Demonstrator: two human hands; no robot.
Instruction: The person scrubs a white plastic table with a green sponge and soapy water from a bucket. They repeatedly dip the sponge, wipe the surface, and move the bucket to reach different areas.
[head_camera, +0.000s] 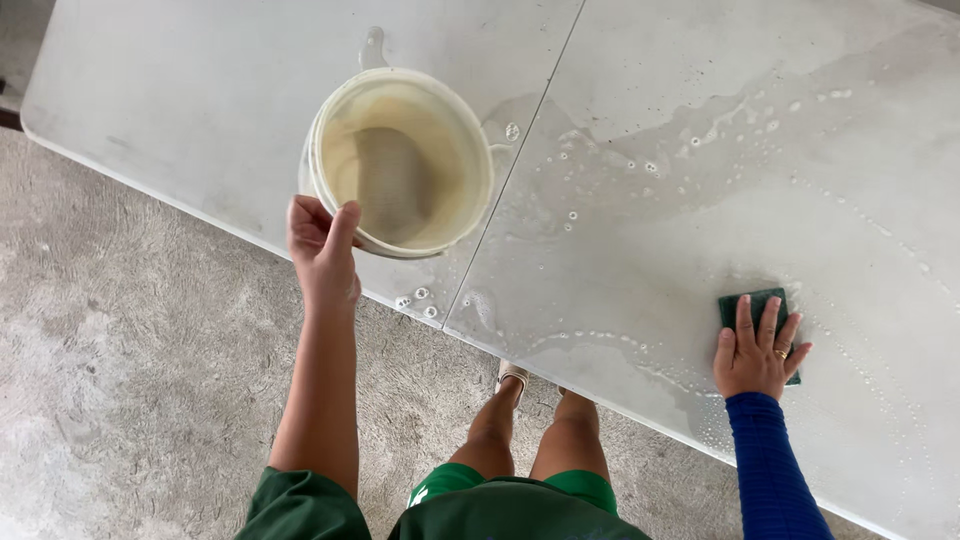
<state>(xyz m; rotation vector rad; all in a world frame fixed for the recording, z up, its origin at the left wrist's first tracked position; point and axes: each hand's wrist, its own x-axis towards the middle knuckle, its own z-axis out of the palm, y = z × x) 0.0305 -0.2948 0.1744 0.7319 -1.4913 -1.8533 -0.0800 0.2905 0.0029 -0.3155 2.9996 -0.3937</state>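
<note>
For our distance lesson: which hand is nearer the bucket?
Left. The left hand grips the bucket at its near rim; the right hand lies flat on a green sponge, well off to its right.

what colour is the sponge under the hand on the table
Dark green, seen in the head view: the sponge lies flat on the wet table.

Bucket: smooth plastic, cream-white, stained yellowish inside, dull sheen on the rim.
Table: hard pale grey plastic, finely textured, matt where dry; glossy and streaked with water and small soap bubbles on the wet half.
Scouring pad: green, fibrous, rough and matt.
Floor: bare concrete, coarse and brushed, matt.
Sleeve: blue knit cloth, finely ribbed.
Shorts: green cloth, smooth, slight sheen.
</note>
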